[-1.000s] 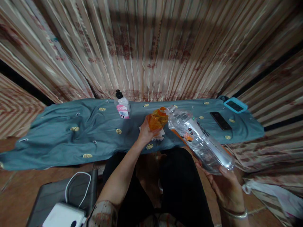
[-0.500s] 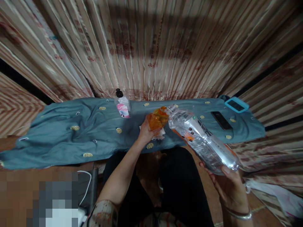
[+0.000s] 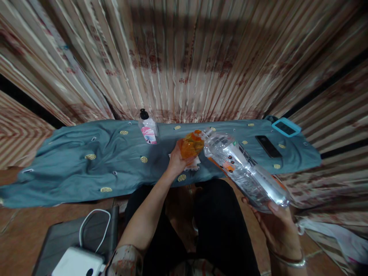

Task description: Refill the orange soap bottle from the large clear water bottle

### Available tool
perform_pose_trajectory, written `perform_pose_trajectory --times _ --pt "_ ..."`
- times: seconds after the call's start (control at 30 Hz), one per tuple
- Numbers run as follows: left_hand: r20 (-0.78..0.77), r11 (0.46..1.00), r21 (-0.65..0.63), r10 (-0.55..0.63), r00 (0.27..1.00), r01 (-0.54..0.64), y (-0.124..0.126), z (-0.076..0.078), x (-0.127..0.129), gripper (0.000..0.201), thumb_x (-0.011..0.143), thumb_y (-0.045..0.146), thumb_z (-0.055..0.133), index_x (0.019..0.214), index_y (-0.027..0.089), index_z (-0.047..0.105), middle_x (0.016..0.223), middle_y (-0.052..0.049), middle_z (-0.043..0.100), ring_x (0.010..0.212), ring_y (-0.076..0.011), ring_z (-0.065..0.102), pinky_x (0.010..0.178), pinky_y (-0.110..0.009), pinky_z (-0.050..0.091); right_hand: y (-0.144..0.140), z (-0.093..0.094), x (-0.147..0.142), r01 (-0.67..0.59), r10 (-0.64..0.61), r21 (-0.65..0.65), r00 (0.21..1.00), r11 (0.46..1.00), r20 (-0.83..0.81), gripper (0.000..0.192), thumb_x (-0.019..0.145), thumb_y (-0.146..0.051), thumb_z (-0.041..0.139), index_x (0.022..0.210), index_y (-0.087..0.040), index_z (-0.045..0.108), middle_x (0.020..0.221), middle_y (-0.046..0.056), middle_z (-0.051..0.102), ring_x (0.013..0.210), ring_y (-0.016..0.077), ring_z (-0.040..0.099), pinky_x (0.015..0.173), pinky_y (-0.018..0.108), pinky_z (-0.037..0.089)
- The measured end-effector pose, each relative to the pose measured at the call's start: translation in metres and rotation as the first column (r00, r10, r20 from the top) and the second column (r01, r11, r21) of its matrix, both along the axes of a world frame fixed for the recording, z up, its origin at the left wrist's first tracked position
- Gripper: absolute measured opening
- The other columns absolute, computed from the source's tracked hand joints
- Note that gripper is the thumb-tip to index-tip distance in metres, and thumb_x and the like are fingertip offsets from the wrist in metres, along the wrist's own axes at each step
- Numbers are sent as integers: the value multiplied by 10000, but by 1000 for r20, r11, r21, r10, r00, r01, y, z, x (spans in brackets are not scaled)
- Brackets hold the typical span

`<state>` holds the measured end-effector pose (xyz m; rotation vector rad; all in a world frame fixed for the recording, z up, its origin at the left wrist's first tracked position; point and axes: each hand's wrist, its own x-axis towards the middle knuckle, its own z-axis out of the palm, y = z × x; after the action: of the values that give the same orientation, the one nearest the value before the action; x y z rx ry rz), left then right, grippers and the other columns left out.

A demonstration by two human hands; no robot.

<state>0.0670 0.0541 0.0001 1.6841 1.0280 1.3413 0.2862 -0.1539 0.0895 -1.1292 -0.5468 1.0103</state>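
The left hand [image 3: 178, 160] was wrapped around a small orange, translucent plastic bottle [image 3: 192, 145], fingers closed about its lower body, and held it near upright just above the blue-grey patterned cloth [image 3: 86, 168] that covered the long low surface in front of the seated person. The right hand [image 3: 273, 222] gripped the base end of a large clear plastic bottle with an orange-and-white label [image 3: 244, 170], fingers curled under and round its bottom, thumb side up. That large bottle was tilted steeply, base low at the right over the person's lap, neck raised toward the left, so that its mouth met the top of the orange bottle; whether the two openings actually touched could not be told. A little clear liquid seemed to lie inside the large bottle, though the plastic's glare made that uncertain. Beneath the orange bottle lay a small white paper or cloth piece [image 3: 195, 165] on the covering. Further back and to the left stood a clear pump bottle with a black top and a pink label [image 3: 148, 129], upright and well apart from both hands. To the right on the cloth lay a black phone [image 3: 268, 146], flat, and beyond it a device in a turquoise case [image 3: 285, 127] at the far corner. Striped beige curtains [image 3: 184, 57] hung behind. At the lower left a white box with a white cable [image 3: 83, 253] rested on a dark grey surface.
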Motion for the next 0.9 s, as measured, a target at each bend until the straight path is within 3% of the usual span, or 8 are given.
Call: perform_pose_trajectory --times 0.33,0.53,0.9 --pt "-8 999 49 6 1000 -6 3 -4 0 667 728 373 837 1289 206 518 1249 -106 707 1182 -274 695 1049 -449 549 1 -2 -1 -30 28 29 998 999 61 487 797 -318 842 1273 -364 755 1443 -4 679 1118 249 675 743 297 685" --pt "-28 1000 -3 17 999 -17 3 -3 -3 708 678 375 854 1281 210 521 1255 -104 711 1177 -296 697 1049 -475 545 0 -2 -4 -27 25 16 995 1000 96 468 822 -318 793 1283 -382 737 1418 21 697 1126 280 667 725 344 656" --pt "-13 997 -66 26 1000 -27 1 0 -2 734 646 294 846 1298 209 517 1252 -100 719 1173 -307 701 1018 -439 555 -7 -4 -16 30 -30 2 997 1000 77 587 765 -355 865 1332 -370 711 1492 45 671 1189 317 693 755 364 660"
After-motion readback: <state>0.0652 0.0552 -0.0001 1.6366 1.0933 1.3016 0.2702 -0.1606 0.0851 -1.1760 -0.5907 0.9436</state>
